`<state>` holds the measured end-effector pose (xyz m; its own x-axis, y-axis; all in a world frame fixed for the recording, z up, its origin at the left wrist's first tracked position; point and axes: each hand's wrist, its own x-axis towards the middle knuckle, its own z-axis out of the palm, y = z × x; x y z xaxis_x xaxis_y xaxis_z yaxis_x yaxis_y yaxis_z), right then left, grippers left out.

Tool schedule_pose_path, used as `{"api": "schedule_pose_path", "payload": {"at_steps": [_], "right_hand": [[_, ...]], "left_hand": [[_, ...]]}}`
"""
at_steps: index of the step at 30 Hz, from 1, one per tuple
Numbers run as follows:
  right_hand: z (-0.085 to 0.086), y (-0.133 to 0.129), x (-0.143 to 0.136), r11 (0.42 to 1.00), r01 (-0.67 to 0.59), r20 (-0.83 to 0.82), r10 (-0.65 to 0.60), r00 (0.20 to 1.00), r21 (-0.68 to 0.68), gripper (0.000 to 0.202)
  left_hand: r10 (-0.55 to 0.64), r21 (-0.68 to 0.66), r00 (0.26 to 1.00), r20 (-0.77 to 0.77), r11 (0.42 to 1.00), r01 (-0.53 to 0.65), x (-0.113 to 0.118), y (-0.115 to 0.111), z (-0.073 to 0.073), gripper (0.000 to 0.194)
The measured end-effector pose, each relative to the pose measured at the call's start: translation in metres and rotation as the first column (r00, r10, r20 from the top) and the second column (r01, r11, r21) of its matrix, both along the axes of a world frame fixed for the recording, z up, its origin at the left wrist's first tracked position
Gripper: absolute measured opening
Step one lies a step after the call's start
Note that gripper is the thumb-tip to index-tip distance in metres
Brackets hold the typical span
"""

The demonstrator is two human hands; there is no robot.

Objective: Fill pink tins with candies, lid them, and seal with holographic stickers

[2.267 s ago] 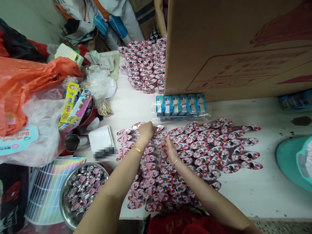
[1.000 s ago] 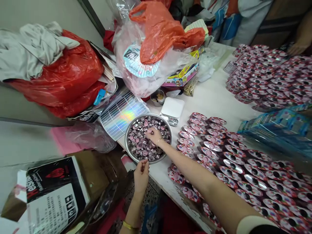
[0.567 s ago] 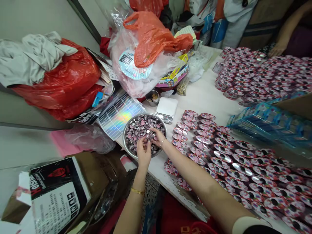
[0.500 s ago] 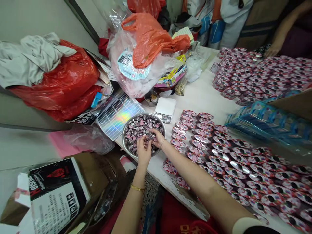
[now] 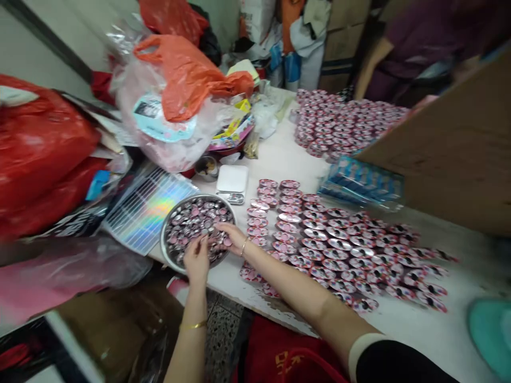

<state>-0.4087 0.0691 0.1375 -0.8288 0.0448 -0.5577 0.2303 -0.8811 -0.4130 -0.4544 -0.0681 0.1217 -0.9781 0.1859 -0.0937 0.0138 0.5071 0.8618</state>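
A round metal bowl (image 5: 163, 246) at the table's edge holds many small round metallic pieces (image 5: 187, 215), some with pink faces. Over its near side is my left hand (image 5: 197, 259), its thumb and fingers pinched together; what lies between them is too small to make out. My right hand (image 5: 232, 238) reaches in from the right, fingers curled around small round pieces above the heap. The two hands' fingertips nearly meet. Right of the bowl stand rows of pink and red oval-topped items (image 5: 285, 236), several with dark or pink round centres.
A white scale (image 5: 232, 180) and a small cup (image 5: 206, 167) sit behind the bowl. Plastic bags (image 5: 187, 80) and a shiny sheet (image 5: 147, 207) crowd the left. Blue packs (image 5: 361, 181) and a cardboard box (image 5: 447, 143) stand right. Across the table is another person's arm (image 5: 371, 69).
The view has swung right, so everything sits further left and more of the table's right side shows. Both hands stay over the bowl, pinched close together.
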Motion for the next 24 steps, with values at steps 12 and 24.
{"api": "schedule_pose_path", "payload": {"at_steps": [12, 24], "right_hand": [[0.022, 0.102, 0.223, 0.976, 0.091, -0.029, -0.087, 0.996, 0.197, 0.037], [0.004, 0.177, 0.312, 0.969, 0.242, -0.004, -0.242, 0.97, 0.053, 0.047]], "left_hand": [[-0.55, -0.043, 0.828, 0.111, 0.83, 0.557, 0.093, 0.135, 0.003, 0.029], [-0.726, -0.55, 0.651, 0.221, 0.459, 0.698, 0.129, 0.371, -0.015, 0.017]]}}
